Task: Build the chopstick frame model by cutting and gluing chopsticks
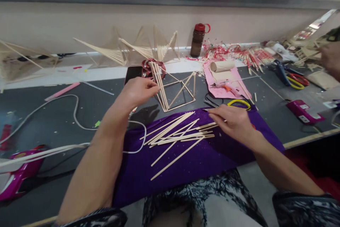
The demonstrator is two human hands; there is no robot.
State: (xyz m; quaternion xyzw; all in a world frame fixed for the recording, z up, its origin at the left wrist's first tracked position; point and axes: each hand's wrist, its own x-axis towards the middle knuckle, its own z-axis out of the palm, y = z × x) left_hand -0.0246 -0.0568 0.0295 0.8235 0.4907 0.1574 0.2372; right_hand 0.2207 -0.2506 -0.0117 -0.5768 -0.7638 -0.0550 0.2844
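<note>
A small frame of thin wooden sticks [181, 106] stands on the dark table, with several sticks side by side on its left face. My left hand [138, 94] is closed with its fingertips at those slanted sticks. My right hand [235, 122] is held in a pinch to the right, above the purple cloth [186, 170]. A small metallic tip shows at its fingertips, but I cannot make out what it belongs to. Between my hands, loose wooden sticks [176, 154] lie crisscrossed on the cloth. Yellow-handled scissors [240, 104] lie just behind my right hand.
Behind the frame are a phone [133, 73], twisted stick models [106, 50] and a red-capped bottle [198, 41]. A glue gun [225, 84] rests on pink paper [211, 71]. White cable [75, 113] crosses the left side. Another person's hand [330, 58] is at far right.
</note>
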